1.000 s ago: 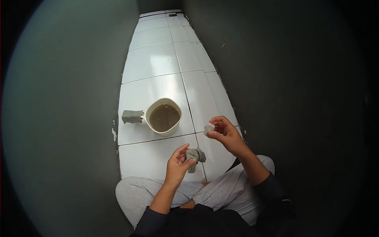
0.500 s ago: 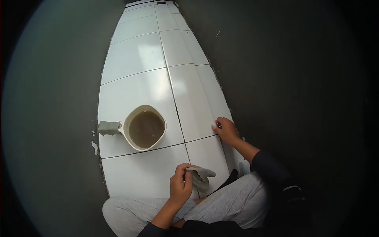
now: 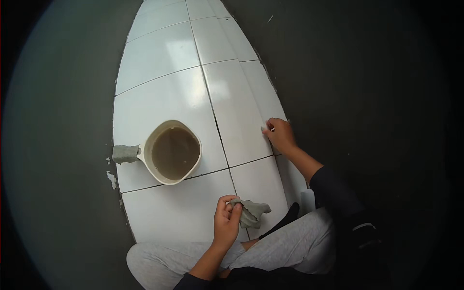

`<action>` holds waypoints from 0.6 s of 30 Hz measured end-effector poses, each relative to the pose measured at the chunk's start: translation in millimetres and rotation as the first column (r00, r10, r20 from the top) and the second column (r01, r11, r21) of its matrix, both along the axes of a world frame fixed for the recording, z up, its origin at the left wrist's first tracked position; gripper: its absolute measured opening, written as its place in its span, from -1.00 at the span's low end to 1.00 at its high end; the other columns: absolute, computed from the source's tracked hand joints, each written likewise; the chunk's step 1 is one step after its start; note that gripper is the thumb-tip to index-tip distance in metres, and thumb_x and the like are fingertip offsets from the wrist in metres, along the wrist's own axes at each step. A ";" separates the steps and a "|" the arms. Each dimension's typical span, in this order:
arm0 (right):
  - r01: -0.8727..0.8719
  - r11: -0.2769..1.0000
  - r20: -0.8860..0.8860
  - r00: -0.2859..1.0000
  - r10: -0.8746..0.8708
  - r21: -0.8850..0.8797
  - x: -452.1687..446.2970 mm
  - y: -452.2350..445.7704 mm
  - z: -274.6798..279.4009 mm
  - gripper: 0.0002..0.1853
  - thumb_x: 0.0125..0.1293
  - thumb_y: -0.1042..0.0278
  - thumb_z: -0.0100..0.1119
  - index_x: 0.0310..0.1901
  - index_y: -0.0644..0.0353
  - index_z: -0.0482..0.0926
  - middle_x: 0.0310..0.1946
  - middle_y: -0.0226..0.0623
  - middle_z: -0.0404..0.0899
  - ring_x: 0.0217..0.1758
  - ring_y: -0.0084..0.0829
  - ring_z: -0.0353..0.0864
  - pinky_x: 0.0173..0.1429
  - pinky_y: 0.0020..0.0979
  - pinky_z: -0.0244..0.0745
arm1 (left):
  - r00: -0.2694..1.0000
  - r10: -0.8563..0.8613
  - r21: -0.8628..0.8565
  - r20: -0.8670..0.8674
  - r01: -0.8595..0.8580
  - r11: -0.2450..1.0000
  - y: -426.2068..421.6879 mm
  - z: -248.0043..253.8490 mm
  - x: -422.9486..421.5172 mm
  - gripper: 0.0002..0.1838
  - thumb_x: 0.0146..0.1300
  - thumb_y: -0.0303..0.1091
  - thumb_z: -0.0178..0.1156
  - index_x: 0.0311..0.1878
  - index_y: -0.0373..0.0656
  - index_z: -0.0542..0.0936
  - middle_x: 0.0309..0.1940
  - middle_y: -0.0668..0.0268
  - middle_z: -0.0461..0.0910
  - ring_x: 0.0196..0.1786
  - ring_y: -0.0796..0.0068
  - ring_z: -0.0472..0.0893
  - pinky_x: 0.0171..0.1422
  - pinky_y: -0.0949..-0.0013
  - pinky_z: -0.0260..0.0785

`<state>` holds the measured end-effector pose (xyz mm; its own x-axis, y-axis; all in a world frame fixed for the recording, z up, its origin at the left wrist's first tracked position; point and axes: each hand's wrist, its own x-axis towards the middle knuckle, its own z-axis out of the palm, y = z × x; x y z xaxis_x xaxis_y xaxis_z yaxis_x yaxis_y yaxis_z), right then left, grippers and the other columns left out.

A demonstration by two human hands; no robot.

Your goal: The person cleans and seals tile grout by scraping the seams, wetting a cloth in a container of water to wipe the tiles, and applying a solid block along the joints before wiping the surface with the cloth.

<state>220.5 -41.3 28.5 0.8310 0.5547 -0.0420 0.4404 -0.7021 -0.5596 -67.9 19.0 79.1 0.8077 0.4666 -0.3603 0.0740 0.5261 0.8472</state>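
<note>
My left hand [image 3: 226, 224], above the tiles near my lap, pinches a crumpled grey-green cloth [image 3: 253, 212] that droops to the right. My right hand [image 3: 281, 134] is at the right side of the tiled strip, fingers curled and thumb bent in. A small pale bit shows at its fingertips, too small to name. To the left stands a cream water dipper [image 3: 197, 166] holding murky brown liquid. Over its handle, which points left, lies another grey-green cloth [image 3: 125, 153].
White glossy tiles [image 3: 159, 101] with dark joints run away from me, and a low step follows their right side. Dark grey surfaces [image 3: 362, 96] flank both sides. My crossed legs [image 3: 290, 241] in grey trousers and a black sock [image 3: 282, 222] fill the front.
My right hand has moved a little farther forward along the step. The cloth in my left hand has swung slightly to the right and its folds have shifted. The view has tilted slightly.
</note>
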 end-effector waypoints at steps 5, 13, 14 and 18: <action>0.061 0.998 -0.005 0.998 -0.061 -0.026 -2.6 0.1 12.4 -0.80 0.08 0.35 0.36 -0.41 0.27 0.55 -0.45 -0.16 0.59 -0.33 -0.22 0.60 -0.21 -0.23 0.46 | 0.999 -0.047 0.020 0.019 0.046 0.999 -3.8 3.8 -2.2 -0.82 0.40 -0.51 0.02 0.03 -0.21 0.36 -0.29 0.33 0.55 -0.31 0.74 0.49 -0.27 0.63 0.31; 0.101 0.995 -0.051 0.994 -0.101 -0.007 -5.1 -2.6 3.3 -0.79 0.02 0.36 0.41 -0.40 0.25 0.56 -0.46 -0.18 0.61 -0.38 -0.22 0.61 -0.25 -0.25 0.47 | 0.996 -0.064 0.003 0.057 0.064 0.998 -8.8 3.4 -2.0 -0.80 0.40 -0.50 0.02 0.05 -0.23 0.37 -0.29 0.34 0.55 -0.28 0.74 0.48 -0.25 0.63 0.30; 0.107 0.994 -0.051 0.993 -0.108 -0.004 0.5 3.8 5.2 -0.79 0.02 0.36 0.41 -0.40 0.25 0.56 -0.46 -0.18 0.61 -0.38 -0.22 0.61 -0.25 -0.25 0.47 | 0.996 -0.071 0.006 0.057 0.071 0.997 -9.1 4.1 -1.5 -0.80 0.40 -0.50 0.02 0.05 -0.23 0.37 -0.29 0.34 0.55 -0.28 0.74 0.48 -0.25 0.63 0.30; 0.092 0.994 -0.043 0.995 -0.095 -0.049 -11.3 -4.4 7.6 -0.79 0.00 0.37 0.41 -0.39 0.24 0.58 -0.47 -0.17 0.62 -0.37 -0.22 0.62 -0.23 -0.26 0.48 | 0.996 -0.062 0.068 0.062 0.058 0.996 -3.3 3.4 -2.6 -0.80 0.40 -0.49 0.02 0.05 -0.23 0.37 -0.29 0.34 0.56 -0.28 0.73 0.48 -0.24 0.63 0.29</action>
